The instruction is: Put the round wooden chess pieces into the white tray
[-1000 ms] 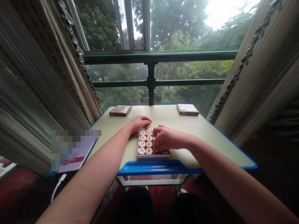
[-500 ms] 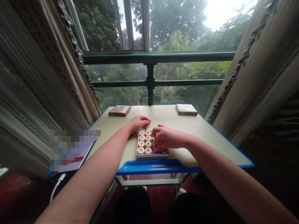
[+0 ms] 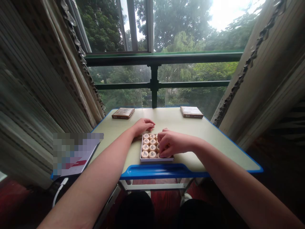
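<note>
A shallow white box (image 3: 157,160) stands near the front edge of the desk, with Chinese chess pieces (image 3: 152,147) lying in it in rows, their dark characters facing up. Over the box's right part is my right hand (image 3: 172,142), its fingers bent down onto the pieces there. It hides most of what lies under it, so the piece in its closed fingers shows only in part. My left hand (image 3: 144,125) rests on the desk just behind the box's far left corner. Its fingers are loosely bent and a little apart, with nothing seen in them.
Two flat brown boxes lie at the back of the desk (image 3: 214,143), one on the left (image 3: 123,113) and one on the right (image 3: 191,112). A blue pen groove (image 3: 156,170) runs along the front edge. A blurred-out device with a white cable (image 3: 57,192) is at left.
My right hand has shifted slightly over the box, baring a little more of the third column of pieces. The left hand stays in its place. The whole view has moved slightly.
</note>
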Tool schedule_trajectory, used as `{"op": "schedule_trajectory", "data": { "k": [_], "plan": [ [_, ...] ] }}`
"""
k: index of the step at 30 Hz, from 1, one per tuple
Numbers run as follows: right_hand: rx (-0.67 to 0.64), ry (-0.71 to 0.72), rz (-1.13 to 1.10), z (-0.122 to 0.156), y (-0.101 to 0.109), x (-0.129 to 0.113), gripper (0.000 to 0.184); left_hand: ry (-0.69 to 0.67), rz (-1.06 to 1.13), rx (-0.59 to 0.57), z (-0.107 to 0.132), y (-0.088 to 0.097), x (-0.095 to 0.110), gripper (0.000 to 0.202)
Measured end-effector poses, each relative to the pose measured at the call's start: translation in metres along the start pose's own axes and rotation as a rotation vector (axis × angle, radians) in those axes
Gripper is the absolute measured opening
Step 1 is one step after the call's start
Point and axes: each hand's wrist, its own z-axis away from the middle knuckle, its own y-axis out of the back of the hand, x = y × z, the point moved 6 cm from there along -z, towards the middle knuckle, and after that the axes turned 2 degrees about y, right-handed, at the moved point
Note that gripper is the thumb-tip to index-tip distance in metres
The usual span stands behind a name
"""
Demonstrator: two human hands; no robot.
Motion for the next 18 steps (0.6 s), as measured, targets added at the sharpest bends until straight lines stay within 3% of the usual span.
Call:
{"op": "schedule_trajectory", "data": {
  "k": [13,16,18],
  "plan": [
    [0.014,-0.08,-0.108,0.008,0.01,0.005,0.016,-0.004,-0.018,0.012,0.0,0.001,-0.001,0.004],
    [0.06,-0.123,-0.143,0.009,0.014,0.012,0.02,-0.012,-0.03,0.002,-0.001,0.001,-0.002,0.005],
    [0.16,-0.2,-0.133,0.011,0.021,0.026,0.022,-0.014,-0.033,-0.007,-0.002,0.001,-0.003,0.006]
  ]
}}
